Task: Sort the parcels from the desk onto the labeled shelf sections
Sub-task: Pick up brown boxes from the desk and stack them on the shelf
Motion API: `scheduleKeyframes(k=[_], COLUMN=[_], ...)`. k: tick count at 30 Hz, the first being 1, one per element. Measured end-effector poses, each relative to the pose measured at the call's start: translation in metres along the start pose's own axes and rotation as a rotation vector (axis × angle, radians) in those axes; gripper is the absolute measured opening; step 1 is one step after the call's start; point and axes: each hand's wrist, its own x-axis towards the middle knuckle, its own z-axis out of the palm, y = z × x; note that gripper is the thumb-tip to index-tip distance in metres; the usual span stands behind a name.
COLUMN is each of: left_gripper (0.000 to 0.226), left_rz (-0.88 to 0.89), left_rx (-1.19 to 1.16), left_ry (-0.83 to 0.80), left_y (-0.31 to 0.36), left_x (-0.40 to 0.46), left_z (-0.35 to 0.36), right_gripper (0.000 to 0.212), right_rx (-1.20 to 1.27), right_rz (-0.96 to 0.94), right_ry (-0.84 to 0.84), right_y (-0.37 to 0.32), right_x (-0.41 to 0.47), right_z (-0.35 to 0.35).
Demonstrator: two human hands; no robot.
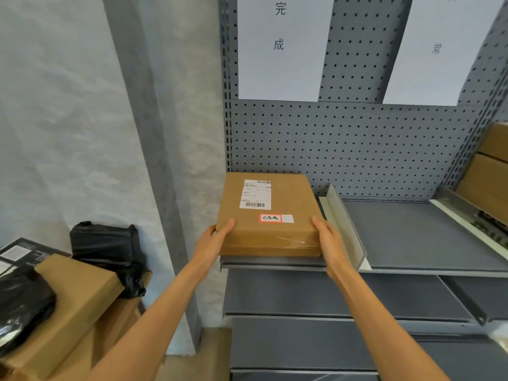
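A flat brown cardboard parcel (264, 224) with a white shipping label and a red-framed handwritten sticker lies on the left section of the grey shelf (412, 237), under a white paper sign (280, 48) with two characters. My left hand (217, 237) holds the parcel's near left corner, thumb on top. My right hand (328, 240) holds its near right corner. The parcel's front edge overhangs the shelf lip slightly.
A white divider (346, 229) separates the left section from the middle one, which has a second paper sign (434, 50) above. Brown boxes (492, 171) stand at the far right. On the desk at the lower left lie brown parcels (74, 303) and black bagged parcels (107, 243).
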Motion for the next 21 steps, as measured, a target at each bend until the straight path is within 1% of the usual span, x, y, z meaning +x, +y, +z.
scheduleKeyframes(k=[4,9,16,19,21], left_gripper=[0.070,0.068,0.071,0.075,0.076], left_rz=[-0.024,-0.065,-0.061,-0.060,-0.069], left_rx=[0.014,-0.036,-0.088,-0.074,-0.052], left_ry=[0.013,0.000,-0.004,-0.006,-0.006], left_y=[0.002,0.004,0.000,0.001,0.004], left_x=[0.015,0.028,0.028,0.025,0.023], left_z=[0.008,0.010,0.013,0.014,0.014], right_gripper=[0.021,0.035,0.026,0.027,0.032], right_rx=[-0.029,-0.062,-0.065,-0.077,-0.095], right_rz=[0.010,0.025,0.016,0.018,0.012], right_ry=[-0.013,-0.004,-0.005,-0.012,-0.020], right_y=[-0.001,0.003,0.004,0.005,0.003], right_x=[0.015,0.029,0.031,0.031,0.030], right_z=[-0.002,0.000,-0.001,-0.001,-0.002])
